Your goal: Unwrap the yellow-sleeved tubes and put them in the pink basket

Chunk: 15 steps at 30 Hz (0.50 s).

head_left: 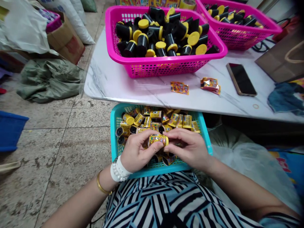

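Over a teal basket [114,139], my left hand [139,148] is closed around a small canister [157,140] with a colourful printed wrapper and a yellow lid. The canister lies sideways, its lid pointing right. My right hand [190,146] pinches the lid end between thumb and fingers. Beneath both hands, the teal basket on my lap holds several wrapped canisters [156,114], some showing black ends and some yellow lids.
On the marble-patterned table [147,91] stands a pink basket [166,66] of black canisters with yellow lids, a second pink basket [242,36] behind right. Small printed wrappers [180,87] and a phone [241,79] lie in front. A paper bag [282,60] is at right.
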Available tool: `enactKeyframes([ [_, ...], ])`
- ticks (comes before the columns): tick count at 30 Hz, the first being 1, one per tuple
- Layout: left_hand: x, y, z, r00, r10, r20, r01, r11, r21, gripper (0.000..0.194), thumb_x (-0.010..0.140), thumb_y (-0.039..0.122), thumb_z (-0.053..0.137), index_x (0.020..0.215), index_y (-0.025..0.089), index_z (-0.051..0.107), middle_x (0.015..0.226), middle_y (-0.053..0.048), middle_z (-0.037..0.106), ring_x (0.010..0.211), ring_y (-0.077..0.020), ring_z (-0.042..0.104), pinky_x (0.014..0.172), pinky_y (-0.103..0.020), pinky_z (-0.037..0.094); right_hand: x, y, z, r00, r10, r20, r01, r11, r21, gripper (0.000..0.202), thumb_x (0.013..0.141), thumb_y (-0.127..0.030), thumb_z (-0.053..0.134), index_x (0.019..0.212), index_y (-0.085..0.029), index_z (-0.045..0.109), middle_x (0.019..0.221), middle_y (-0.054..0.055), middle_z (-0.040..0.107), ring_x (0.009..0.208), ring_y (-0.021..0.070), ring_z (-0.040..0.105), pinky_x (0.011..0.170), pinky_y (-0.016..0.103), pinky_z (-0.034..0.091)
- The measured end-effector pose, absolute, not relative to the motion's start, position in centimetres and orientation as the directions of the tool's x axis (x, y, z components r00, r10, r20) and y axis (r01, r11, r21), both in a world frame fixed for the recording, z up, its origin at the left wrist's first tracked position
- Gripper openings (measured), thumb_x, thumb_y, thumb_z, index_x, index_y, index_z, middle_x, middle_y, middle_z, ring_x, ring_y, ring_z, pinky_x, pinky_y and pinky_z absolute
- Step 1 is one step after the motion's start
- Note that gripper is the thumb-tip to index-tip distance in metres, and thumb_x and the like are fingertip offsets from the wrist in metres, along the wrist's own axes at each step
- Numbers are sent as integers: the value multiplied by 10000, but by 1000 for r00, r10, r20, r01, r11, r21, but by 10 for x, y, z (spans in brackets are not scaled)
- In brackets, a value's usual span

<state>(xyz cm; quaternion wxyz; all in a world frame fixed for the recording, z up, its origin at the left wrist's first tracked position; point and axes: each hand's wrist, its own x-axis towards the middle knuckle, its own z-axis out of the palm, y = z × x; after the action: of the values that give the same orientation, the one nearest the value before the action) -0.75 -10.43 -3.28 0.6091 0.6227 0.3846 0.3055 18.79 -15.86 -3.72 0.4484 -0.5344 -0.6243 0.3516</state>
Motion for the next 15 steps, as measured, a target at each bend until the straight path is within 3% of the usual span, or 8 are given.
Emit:
enactKeyframes([
  [3, -7, -107, -32, 525, 810, -262, 117, 236, 965, 184, 843, 326, 708, 937, 179, 766, 576, -4, 632, 464, -130, 530, 471, -221, 381, 187, -159, -40, -68, 926, 370, 489, 355, -797, 254, 778, -291, 802, 1023, -235, 766, 945, 77, 789, 850, 217, 750, 788, 355, 641],
  [5, -6, -109, -32, 501, 824, -265, 135, 228, 964, 179, 850, 328, 702, 938, 184, 761, 569, 2, 622, 464, -128, 520, 476, -222, 378, 187, -157, -42, -77, 919, 386, 492, 372, -787, 243, 775, -293, 804, 1009, -238, 768, 957, 77, 791, 866, 222, 753, 807, 364, 641],
  [7, -5, -110, -35, 477, 865, -154, 147, 94, 985, 165, 843, 282, 715, 976, 197, 762, 756, -41, 719, 652, -162, 624, 637, -245, 466, 189, -153, -43, -47, 955, 293, 411, 285, -866, 237, 773, -298, 806, 998, -233, 768, 960, 73, 788, 839, 211, 756, 760, 342, 648],
  [9, -4, -111, -37, 485, 874, -24, 137, -49, 989, 215, 841, 228, 715, 1051, 217, 758, 987, -74, 755, 898, -206, 666, 855, -296, 483, 190, -149, -44, -31, 996, 89, 230, 94, -969, 231, 783, -319, 799, 986, -216, 765, 889, 59, 788, 753, 189, 758, 687, 312, 652],
  [11, -4, -111, -39, 515, 856, 47, 96, -112, 989, 277, 825, 190, 725, 1096, 238, 755, 1088, -84, 744, 1034, -232, 649, 975, -337, 453, 192, -146, -44, -76, 987, -144, 28, -142, -989, 248, 790, -369, 791, 956, -186, 762, 754, 38, 776, 642, 170, 748, 630, 297, 652],
  [13, -5, -111, -41, 519, 855, 22, 45, -53, 998, 420, 759, 187, 791, 1169, 255, 729, 1115, -86, 726, 1036, -241, 644, 976, -347, 466, 192, -145, -43, -116, 952, -282, -82, -292, -953, 300, 767, -410, 805, 938, -166, 764, 664, 20, 755, 574, 160, 732, 602, 295, 653],
  [15, -9, -112, -40, 506, 856, -107, -10, 130, 991, 550, 732, 250, 827, 1259, 251, 667, 1053, -82, 715, 884, -215, 661, 842, -322, 524, 191, -145, -42, -86, 956, -281, -94, -289, -953, 324, 725, -404, 838, 940, -170, 775, 712, 26, 764, 594, 152, 734, 614, 291, 654],
])
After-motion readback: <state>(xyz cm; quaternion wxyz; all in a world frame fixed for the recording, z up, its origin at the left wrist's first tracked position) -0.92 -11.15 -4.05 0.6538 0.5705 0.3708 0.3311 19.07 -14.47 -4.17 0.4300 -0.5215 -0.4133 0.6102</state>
